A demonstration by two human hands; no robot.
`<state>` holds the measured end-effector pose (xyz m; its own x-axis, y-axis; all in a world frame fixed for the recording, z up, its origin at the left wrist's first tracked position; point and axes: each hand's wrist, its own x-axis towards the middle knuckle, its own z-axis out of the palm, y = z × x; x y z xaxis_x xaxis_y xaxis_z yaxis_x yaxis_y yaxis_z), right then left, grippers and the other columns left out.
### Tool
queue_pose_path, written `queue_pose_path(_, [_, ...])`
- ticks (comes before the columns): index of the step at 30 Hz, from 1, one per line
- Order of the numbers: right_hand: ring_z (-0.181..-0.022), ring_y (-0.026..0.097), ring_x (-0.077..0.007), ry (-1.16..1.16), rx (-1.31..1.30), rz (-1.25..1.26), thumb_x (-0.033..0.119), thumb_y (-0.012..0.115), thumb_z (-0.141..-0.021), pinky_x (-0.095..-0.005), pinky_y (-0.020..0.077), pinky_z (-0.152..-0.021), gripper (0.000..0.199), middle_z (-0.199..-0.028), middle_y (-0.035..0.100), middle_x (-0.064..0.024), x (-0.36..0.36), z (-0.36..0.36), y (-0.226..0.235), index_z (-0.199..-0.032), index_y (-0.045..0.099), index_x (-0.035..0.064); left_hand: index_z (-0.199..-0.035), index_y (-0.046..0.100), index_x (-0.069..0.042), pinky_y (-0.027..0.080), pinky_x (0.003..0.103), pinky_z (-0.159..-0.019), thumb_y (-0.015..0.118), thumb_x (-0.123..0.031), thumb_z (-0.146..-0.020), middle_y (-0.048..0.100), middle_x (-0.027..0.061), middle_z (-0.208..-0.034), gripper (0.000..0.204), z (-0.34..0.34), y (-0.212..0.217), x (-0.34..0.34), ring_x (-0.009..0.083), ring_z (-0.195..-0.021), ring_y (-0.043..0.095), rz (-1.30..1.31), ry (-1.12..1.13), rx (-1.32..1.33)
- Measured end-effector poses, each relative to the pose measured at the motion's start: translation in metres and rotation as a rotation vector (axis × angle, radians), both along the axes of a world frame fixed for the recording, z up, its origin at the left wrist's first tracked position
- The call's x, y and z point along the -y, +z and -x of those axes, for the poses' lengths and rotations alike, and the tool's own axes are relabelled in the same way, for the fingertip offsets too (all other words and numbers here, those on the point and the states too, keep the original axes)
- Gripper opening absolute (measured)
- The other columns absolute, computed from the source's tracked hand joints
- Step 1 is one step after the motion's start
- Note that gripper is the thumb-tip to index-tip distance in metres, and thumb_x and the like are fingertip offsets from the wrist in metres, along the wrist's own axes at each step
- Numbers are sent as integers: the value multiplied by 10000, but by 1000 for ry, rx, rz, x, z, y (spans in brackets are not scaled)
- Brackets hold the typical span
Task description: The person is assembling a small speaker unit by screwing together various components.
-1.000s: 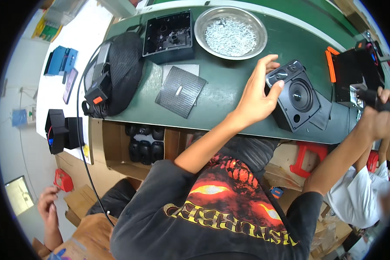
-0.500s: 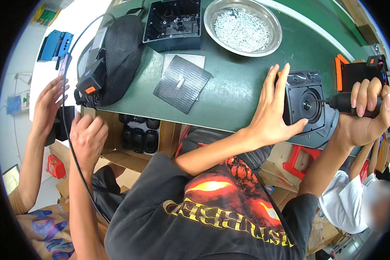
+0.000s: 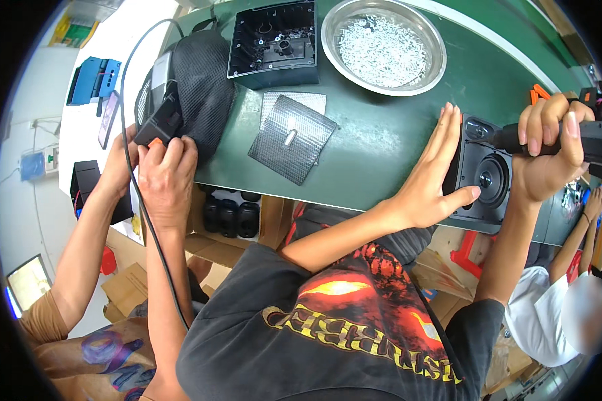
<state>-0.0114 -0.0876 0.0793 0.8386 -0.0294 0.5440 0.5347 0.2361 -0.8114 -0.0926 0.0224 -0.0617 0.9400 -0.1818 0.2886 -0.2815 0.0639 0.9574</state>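
My left hand [image 3: 429, 175] lies with fingers stretched along the left side of a black speaker box [image 3: 475, 212], steadying it on the green bench. A round speaker cone [image 3: 489, 179] faces up in its front. My right hand [image 3: 545, 144] is wrapped round a black electric screwdriver [image 3: 592, 142], held over the upper right part of the box. The screwdriver's nose covers the top right corner, and its bit tip cannot be made out. Nearer the middle, two silver foam pads [image 3: 284, 148] lie overlapped, with a small pale piece on top.
A steel bowl of screws [image 3: 384, 48] and an open black housing [image 3: 273, 47] stand at the back. On the left, a co-worker's hands [image 3: 164, 170] hold a small black box [image 3: 160, 127] against a black mesh bag [image 3: 207, 87]. A cable [image 3: 126, 120] hangs there. Below is a carton [image 3: 271, 220].
My right hand has raised the screwdriver from the cone's right side toward the box's top corner. My left hand stays on the box. The co-worker's hands have moved right onto the small black box.
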Motion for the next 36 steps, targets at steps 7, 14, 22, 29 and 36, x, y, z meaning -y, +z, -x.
queue_pose_path(7, [-448, 387, -97, 42, 51, 68, 94, 609, -968, -278, 383, -438, 180, -635, 444, -40, -6, 2, -4, -878, 458, 59, -1704, 7, 42, 90, 477, -1327, 766, -314, -906, 12, 317, -1771, 1158, 1, 1, 1, 423, -1662, 17, -22, 16, 21])
queue_pose_path(14, [-444, 378, -95, 75, 34, 40, 99, 606, -974, -277, 380, -433, 159, -636, 439, -36, -6, -2, -5, -931, 465, 40, -1700, 18, 55, 93, 483, -1327, 754, -284, -904, 38, 319, -1767, 1136, 0, 0, 2, 434, -1659, 27, -41, 28, 55])
queue_pose_path(22, [-432, 377, -95, 82, 46, 26, 91, 601, -974, -276, 374, -420, 161, -629, 428, -31, -3, -7, -8, -918, 458, 42, -1702, 39, 48, 95, 496, -1327, 749, -268, -903, 54, 303, -1771, 1115, 1, -1, 2, 439, -1657, 40, -48, 33, 48])
queue_pose_path(29, [-429, 387, -94, 85, 78, 128, 97, 619, -975, -273, 386, -413, 181, -621, 443, -45, -10, 0, -1, -922, 454, 45, -1703, 45, 46, 100, 499, -1326, 749, -264, -905, 58, 309, -1768, 1109, 1, -3, 3, 447, -1655, 51, -55, 58, 85])
queue_pose_path(36, [-418, 370, -91, -25, -8, 124, 102, 626, -996, -272, 374, -417, 265, -602, 440, -39, -6, 3, -4, -830, 423, 62, -1696, 96, 50, 146, 496, -1320, 781, -233, -878, 131, 328, -1739, 1104, 1, -1, 5, 455, -1637, 126, -43, 97, 77])
